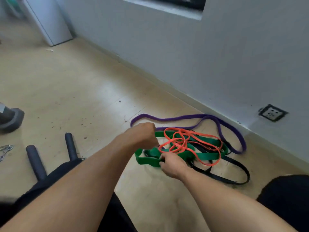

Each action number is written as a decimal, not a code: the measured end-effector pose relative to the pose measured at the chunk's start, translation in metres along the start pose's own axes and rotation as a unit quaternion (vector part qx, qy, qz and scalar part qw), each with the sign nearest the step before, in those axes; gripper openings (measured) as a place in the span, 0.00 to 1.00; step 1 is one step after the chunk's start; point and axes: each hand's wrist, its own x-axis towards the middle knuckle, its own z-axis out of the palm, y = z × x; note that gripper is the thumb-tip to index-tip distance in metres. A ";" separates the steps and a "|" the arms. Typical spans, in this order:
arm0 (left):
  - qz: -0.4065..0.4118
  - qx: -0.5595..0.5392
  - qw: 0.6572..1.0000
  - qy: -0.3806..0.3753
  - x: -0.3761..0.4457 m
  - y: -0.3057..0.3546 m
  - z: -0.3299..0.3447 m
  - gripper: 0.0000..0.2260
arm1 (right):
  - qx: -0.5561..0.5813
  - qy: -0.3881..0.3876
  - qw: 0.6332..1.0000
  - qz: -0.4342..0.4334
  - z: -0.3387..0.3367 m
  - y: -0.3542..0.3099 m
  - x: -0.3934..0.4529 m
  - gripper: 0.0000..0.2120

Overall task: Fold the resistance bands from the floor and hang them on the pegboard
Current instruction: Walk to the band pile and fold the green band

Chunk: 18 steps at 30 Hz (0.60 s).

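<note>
A tangle of resistance bands lies on the floor by the wall: a wide green band (207, 155), a thin orange band (189, 141) looped on top of it, a purple band (184, 118) curving round the far side, and a black band (237, 166) at the near right. My right hand (172, 164) pinches the near left end of the green band. My left hand (143, 134) is curled at the pile's left edge, over the green band; what its fingers hold is hidden. No pegboard is in view.
The grey wall with a floor-level socket (272, 113) runs behind the pile. Two dark foam-covered handles (36, 161) and a chain (5, 151) lie at the near left. A grey shoe (10, 119) shows at the left edge, a white cabinet (50, 20) far back.
</note>
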 end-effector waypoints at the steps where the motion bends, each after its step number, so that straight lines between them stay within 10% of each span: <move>1: -0.003 -0.026 1.000 0.016 -0.006 0.000 0.001 0.27 | 0.024 0.023 0.999 -0.026 -0.020 -0.004 -0.011 0.11; 10: 0.059 -0.360 0.923 0.122 -0.080 0.047 -0.028 0.40 | 0.158 0.234 0.928 -0.245 -0.191 -0.037 -0.144 0.07; 18: 0.194 -0.513 0.827 0.124 -0.132 0.095 -0.088 0.17 | 0.182 0.270 0.889 -0.320 -0.268 -0.041 -0.204 0.10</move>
